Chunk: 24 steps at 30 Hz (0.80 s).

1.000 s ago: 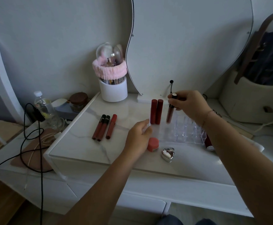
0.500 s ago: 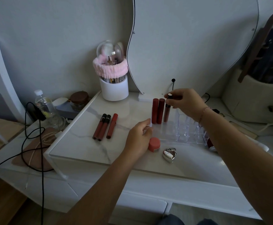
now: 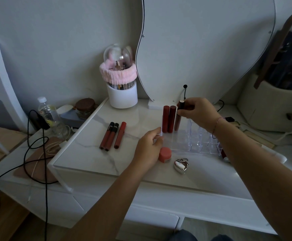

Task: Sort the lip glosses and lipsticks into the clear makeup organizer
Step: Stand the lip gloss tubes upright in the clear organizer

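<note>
The clear makeup organizer stands on the marble tabletop. Two red tubes stand upright in its far-left slots. My right hand pinches the black cap of a brown lip gloss, which stands almost upright in the slot beside them. My left hand rests against the organizer's front-left corner and steadies it. Three more lip glosses lie side by side to the left. A dark red tube peeks out behind my right forearm.
A coral round pot and a silver heart-shaped case lie in front of the organizer. A white brush holder with a pink band stands at the back beside the mirror. A bottle, jar and black cable sit left.
My right hand has lowered the brown lip gloss from a tilt above the organizer into the slot next to the two red tubes. My left hand has stayed at the organizer's corner.
</note>
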{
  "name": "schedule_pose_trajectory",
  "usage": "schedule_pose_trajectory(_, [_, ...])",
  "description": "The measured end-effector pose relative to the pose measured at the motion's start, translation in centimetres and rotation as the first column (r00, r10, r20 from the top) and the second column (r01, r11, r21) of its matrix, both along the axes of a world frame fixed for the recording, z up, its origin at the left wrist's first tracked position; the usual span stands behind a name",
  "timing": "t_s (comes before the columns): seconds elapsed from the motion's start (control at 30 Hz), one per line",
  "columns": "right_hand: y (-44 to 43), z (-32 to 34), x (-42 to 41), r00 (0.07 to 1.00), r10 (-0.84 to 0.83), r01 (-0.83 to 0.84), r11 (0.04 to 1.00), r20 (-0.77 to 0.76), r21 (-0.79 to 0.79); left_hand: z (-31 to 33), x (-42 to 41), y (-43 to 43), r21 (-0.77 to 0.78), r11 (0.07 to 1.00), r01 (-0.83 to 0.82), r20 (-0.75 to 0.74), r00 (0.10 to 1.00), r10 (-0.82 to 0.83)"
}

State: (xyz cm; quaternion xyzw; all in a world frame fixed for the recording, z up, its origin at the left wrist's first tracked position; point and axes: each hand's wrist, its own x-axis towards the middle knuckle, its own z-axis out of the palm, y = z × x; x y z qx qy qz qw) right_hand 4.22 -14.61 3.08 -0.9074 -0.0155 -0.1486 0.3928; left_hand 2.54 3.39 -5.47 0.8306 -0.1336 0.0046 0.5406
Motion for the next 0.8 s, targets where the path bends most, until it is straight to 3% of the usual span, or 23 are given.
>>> schedule_pose_trajectory(0.37, [-0.4,-0.2,-0.2,1.000,-0.017,0.017,1.000,0.024,0.015,0.3,-0.3,0.4,0.008,1.000,-0.002,0.010,1.000,0.002])
schedule_pose_trajectory(0.5, [-0.7,-0.6,-0.7,0.998,-0.039,0.039,0.999,0.051,-0.001,0.8,-0.4,2.3,0.090,0.980,-0.175,0.257,0.955,0.147])
schedule_pose_trajectory(0.63, [-0.6,-0.8,-1.5,0.996,-0.067,0.065,0.997,0.058,0.042,1.5,0.5,5.7,0.234,0.786,-0.572,0.497,0.766,0.409])
schedule_pose_trajectory(0.7, [-0.5,-0.7,-1.7,0.996,-0.068,0.064,0.996,0.056,0.055,1.8,1.0,6.8,0.417,0.670,-0.614,0.468,0.777,0.421])
schedule_pose_trajectory(0.8, [-0.3,-0.7,-2.1,0.995,-0.073,0.069,0.995,0.061,0.070,1.6,1.3,7.3,0.572,0.580,-0.580,0.437,0.814,0.383])
